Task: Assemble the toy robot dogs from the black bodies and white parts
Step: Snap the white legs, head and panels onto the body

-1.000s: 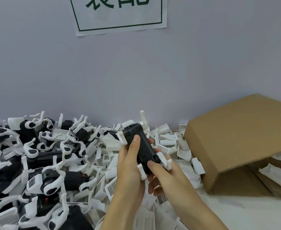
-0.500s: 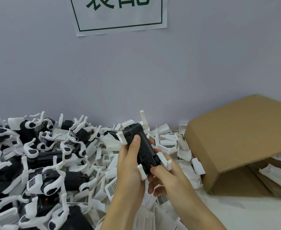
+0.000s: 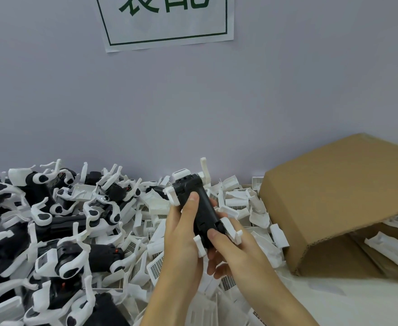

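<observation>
Black body (image 3: 201,209) held above white parts (image 3: 235,203) heaped mid-bench, left hand (image 3: 181,234) wrapping its flank, right hand (image 3: 238,250) pinching near end. Likely light, rigid, smooth plastic; white clips thin, probably snappable. Hold body by flanks, not clips.

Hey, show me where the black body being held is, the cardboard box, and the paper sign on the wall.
black body (image 3: 201,208), head view, on its dark top face between the two hands.
cardboard box (image 3: 334,191), head view, on its plain brown top panel.
paper sign (image 3: 169,29), head view, on the white sheet inside the green border.

Pale table (image 3: 369,302); parts (image 3: 146,231); perhaps-tipped carton (image 3: 334,196)
</observation>
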A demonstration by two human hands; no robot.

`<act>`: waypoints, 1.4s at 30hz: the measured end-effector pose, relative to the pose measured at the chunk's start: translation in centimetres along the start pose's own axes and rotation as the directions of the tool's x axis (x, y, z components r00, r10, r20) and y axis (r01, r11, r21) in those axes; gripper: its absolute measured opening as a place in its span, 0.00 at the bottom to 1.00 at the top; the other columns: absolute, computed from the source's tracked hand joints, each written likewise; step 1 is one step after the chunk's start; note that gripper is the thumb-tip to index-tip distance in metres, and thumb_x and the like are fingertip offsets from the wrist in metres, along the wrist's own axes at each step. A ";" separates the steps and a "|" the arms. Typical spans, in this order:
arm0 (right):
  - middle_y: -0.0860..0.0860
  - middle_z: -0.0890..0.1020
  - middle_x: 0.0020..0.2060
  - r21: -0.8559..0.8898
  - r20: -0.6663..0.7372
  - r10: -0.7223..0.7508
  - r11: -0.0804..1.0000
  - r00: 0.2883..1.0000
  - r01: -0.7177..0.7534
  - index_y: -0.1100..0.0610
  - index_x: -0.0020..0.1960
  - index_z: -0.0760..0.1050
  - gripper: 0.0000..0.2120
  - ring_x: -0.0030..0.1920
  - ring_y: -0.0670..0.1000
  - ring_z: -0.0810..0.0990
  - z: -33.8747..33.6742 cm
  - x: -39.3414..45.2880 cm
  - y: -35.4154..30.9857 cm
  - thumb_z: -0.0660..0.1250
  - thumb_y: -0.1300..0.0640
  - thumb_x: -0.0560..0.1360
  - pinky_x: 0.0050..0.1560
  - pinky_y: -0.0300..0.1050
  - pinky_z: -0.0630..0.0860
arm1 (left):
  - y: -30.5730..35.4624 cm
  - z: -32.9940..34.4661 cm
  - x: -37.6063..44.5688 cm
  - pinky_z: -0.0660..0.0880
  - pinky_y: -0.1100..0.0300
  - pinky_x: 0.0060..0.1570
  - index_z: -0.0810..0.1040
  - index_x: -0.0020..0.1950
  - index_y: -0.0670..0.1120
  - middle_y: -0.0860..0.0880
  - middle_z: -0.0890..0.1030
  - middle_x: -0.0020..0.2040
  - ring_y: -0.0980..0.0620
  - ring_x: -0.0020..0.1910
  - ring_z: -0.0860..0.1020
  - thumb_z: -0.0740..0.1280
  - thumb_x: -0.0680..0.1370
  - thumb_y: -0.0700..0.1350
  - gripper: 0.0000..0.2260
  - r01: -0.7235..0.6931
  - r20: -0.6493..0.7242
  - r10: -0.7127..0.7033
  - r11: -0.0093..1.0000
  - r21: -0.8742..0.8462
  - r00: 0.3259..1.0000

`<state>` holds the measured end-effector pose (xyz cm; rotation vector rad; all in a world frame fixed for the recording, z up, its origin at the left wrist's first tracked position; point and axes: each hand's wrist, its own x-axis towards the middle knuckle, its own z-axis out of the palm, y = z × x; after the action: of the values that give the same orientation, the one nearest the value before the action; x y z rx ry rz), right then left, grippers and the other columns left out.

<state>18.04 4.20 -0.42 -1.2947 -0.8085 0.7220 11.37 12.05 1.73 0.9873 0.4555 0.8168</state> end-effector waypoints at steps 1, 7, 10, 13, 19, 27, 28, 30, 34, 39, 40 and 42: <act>0.47 0.80 0.31 -0.012 0.003 -0.002 1.000 1.000 0.002 0.27 0.48 0.77 0.19 0.32 0.48 0.80 0.0 0.1 0.1 0.65 0.54 0.81 0.35 0.39 0.75 | 0.0 0.0 0.0 0.68 0.60 0.20 0.78 0.63 0.43 0.39 0.81 0.46 0.42 0.32 0.79 0.70 0.68 0.61 0.30 0.001 0.001 -0.001 1.000 0.009 1.000; 0.48 0.79 0.30 0.014 0.029 0.002 1.000 1.000 -0.002 0.31 0.49 0.78 0.13 0.32 0.50 0.79 -0.1 0.1 0.2 0.63 0.48 0.70 0.34 0.41 0.76 | -0.1 -0.1 0.1 0.73 0.55 0.26 0.78 0.63 0.41 0.38 0.82 0.50 0.37 0.45 0.79 0.70 0.69 0.60 0.30 -0.008 -0.004 0.008 1.000 0.014 1.000; 0.49 0.79 0.33 0.031 0.063 0.001 1.000 0.998 -0.003 0.34 0.49 0.79 0.14 0.33 0.51 0.80 -0.3 0.0 0.2 0.63 0.51 0.70 0.34 0.43 0.76 | 0.0 -0.1 0.1 0.74 0.55 0.26 0.77 0.62 0.39 0.37 0.82 0.49 0.39 0.42 0.80 0.69 0.70 0.58 0.29 -0.012 -0.004 0.012 1.000 -0.021 1.000; 0.49 0.79 0.34 0.010 0.061 0.004 1.000 0.998 -0.005 0.34 0.51 0.78 0.15 0.34 0.50 0.79 -0.3 0.0 0.4 0.62 0.51 0.69 0.35 0.43 0.76 | 0.0 -0.2 0.1 0.74 0.56 0.24 0.78 0.61 0.40 0.38 0.82 0.48 0.40 0.40 0.81 0.70 0.69 0.59 0.28 -0.009 0.002 0.009 1.000 -0.018 1.000; 0.47 0.79 0.30 -0.009 0.002 0.012 1.000 1.000 -0.012 0.31 0.49 0.77 0.15 0.33 0.49 0.80 -0.1 0.0 0.2 0.62 0.50 0.69 0.34 0.42 0.76 | -0.6 -0.3 0.4 0.69 0.58 0.22 0.79 0.60 0.45 0.40 0.82 0.49 0.40 0.42 0.78 0.70 0.69 0.61 0.27 -0.016 0.014 0.016 1.000 0.024 1.000; 0.51 0.82 0.37 0.046 0.141 0.059 0.997 0.988 -0.066 0.37 0.52 0.81 0.14 0.37 0.51 0.81 -2.1 -0.2 -0.3 0.67 0.41 0.66 0.39 0.44 0.77 | -0.6 0.1 0.6 0.80 0.54 0.35 0.79 0.59 0.43 0.43 0.85 0.48 0.45 0.43 0.83 0.70 0.70 0.58 0.24 -0.013 -0.013 0.012 0.996 -0.084 1.000; 0.52 0.82 0.39 0.031 0.187 0.057 0.997 0.981 -0.064 0.37 0.54 0.81 0.15 0.39 0.51 0.82 -2.8 -0.3 -0.6 0.68 0.40 0.67 0.40 0.43 0.77 | -0.6 0.1 0.6 0.81 0.53 0.36 0.79 0.61 0.42 0.42 0.85 0.49 0.44 0.44 0.84 0.70 0.70 0.57 0.26 -0.001 -0.018 -0.001 0.993 -0.118 1.000; 0.54 0.83 0.43 0.030 0.236 0.069 0.996 0.969 -0.078 0.40 0.55 0.82 0.16 0.41 0.53 0.82 -4.2 -0.4 -1.2 0.70 0.40 0.69 0.42 0.44 0.77 | -0.4 -0.1 0.7 0.83 0.51 0.42 0.77 0.66 0.40 0.39 0.84 0.53 0.43 0.48 0.84 0.69 0.71 0.58 0.29 0.030 -0.029 -0.035 0.986 -0.166 0.999; 0.55 0.84 0.41 -0.132 0.151 0.099 0.988 0.984 -0.079 0.46 0.52 0.84 0.11 0.38 0.50 0.81 -6.6 -0.7 -2.3 0.70 0.44 0.72 0.36 0.38 0.74 | 0.1 -0.7 1.1 0.83 0.54 0.38 0.78 0.63 0.42 0.44 0.86 0.44 0.46 0.43 0.86 0.67 0.76 0.55 0.22 0.020 -0.060 -0.038 0.964 -0.266 0.997; 0.50 0.84 0.35 -0.720 0.051 0.169 0.689 0.984 -0.081 0.49 0.41 0.84 0.05 0.29 0.44 0.78 -9.4 -1.2 -3.1 0.72 0.52 0.76 0.30 0.33 0.71 | 0.1 -0.8 1.1 0.83 0.55 0.37 0.78 0.63 0.44 0.45 0.86 0.41 0.46 0.42 0.86 0.64 0.82 0.52 0.15 0.031 -0.087 -0.055 0.965 -0.260 0.995; 0.47 0.84 0.36 -0.753 0.029 0.180 0.650 0.983 -0.097 0.48 0.42 0.83 0.03 0.30 0.43 0.78 -9.5 -1.3 -3.2 0.75 0.50 0.73 0.32 0.34 0.72 | 0.1 -0.7 1.1 0.83 0.56 0.36 0.78 0.64 0.44 0.46 0.85 0.41 0.47 0.41 0.86 0.64 0.82 0.52 0.16 0.031 -0.088 -0.055 0.968 -0.250 0.995; 0.43 0.83 0.40 -0.794 0.016 0.219 0.596 0.976 -0.121 0.43 0.47 0.82 0.11 0.31 0.40 0.76 -9.0 -1.3 -3.1 0.79 0.46 0.68 0.34 0.33 0.71 | 0.1 -0.6 1.0 0.82 0.57 0.33 0.78 0.64 0.44 0.47 0.85 0.40 0.51 0.37 0.84 0.64 0.82 0.52 0.15 0.027 -0.089 -0.050 0.970 -0.241 0.995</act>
<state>24.92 -2.13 1.71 -2.1853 -1.1795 0.5948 11.58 13.17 1.53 0.7168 0.4439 0.8639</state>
